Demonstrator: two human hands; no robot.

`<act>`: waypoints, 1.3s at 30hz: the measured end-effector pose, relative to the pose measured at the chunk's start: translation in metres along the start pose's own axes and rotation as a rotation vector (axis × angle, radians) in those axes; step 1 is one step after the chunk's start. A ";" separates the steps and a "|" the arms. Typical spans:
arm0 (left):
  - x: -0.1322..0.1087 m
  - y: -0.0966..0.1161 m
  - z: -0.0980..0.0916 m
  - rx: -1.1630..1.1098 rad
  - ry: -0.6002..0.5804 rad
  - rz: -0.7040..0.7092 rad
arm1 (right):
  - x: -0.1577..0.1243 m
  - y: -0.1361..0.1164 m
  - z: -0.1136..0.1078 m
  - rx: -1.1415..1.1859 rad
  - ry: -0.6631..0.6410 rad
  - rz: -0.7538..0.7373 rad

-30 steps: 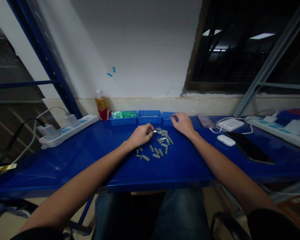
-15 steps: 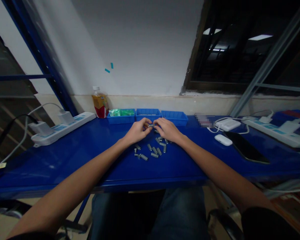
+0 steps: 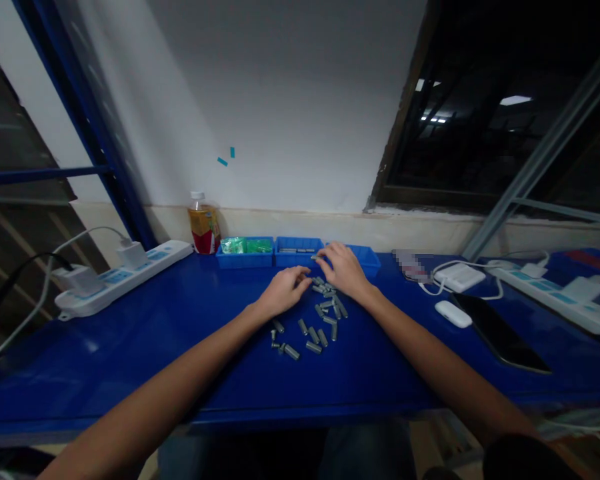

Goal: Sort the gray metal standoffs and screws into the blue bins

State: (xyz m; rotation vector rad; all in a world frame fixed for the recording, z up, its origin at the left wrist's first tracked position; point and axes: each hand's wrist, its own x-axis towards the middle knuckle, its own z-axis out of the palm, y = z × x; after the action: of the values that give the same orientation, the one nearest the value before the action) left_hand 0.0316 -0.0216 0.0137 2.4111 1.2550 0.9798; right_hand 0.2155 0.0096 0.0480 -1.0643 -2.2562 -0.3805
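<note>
My right hand [image 3: 343, 270] pinches a small grey metal cylinder [image 3: 315, 258] between thumb and fingertips, at the front right edge of the middle blue bin [image 3: 299, 260]. My left hand [image 3: 285, 291] hovers just left of the loose pieces, its thumb and curved fingers apart, with nothing visible between them. Several grey metal cylinders [image 3: 313, 335] lie scattered on the blue table [image 3: 220, 360], in front of and between my hands. A few smaller screw-like pieces [image 3: 275, 340] lie at the left of the group. Inside the middle bin are several similar metal pieces [image 3: 296, 251].
Left of the middle bin, a blue bin [image 3: 245, 261] holds green plastic packets [image 3: 247, 246]; another blue bin [image 3: 367, 260] is partly behind my right hand. A bottle [image 3: 203, 227] and power strip [image 3: 125, 277] stand left. Rightward lie a phone [image 3: 500, 332], white case [image 3: 453, 314] and cables.
My hands have moved apart. My left hand has let go of the metal cylinder and drawn back, while my right hand carries it to the middle bin. The view has tilted up slightly.
</note>
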 end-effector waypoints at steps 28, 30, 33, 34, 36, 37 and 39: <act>0.001 -0.015 0.006 0.251 -0.031 0.017 | 0.056 0.006 0.035 0.062 -0.185 0.209; 0.003 -0.017 0.005 0.150 0.034 -0.014 | 0.024 -0.002 0.024 0.183 -0.100 0.150; 0.006 -0.018 0.002 0.047 0.064 0.002 | -0.015 -0.013 0.017 0.288 -0.061 0.006; 0.006 -0.017 0.001 0.034 0.060 0.016 | -0.024 -0.016 0.016 0.300 -0.060 -0.035; 0.005 -0.015 -0.001 0.011 0.055 0.043 | -0.033 -0.021 0.015 0.311 -0.055 -0.076; 0.005 -0.013 -0.002 -0.002 0.059 0.055 | -0.035 -0.024 0.015 0.320 -0.047 -0.075; 0.005 -0.010 -0.004 -0.029 0.077 0.061 | -0.036 -0.027 0.014 0.344 -0.021 -0.048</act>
State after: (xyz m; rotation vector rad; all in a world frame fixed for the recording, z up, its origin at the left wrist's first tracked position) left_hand 0.0244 -0.0120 0.0135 2.4243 1.1899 1.1099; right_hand 0.2061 -0.0220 0.0142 -0.8391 -2.2630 0.0038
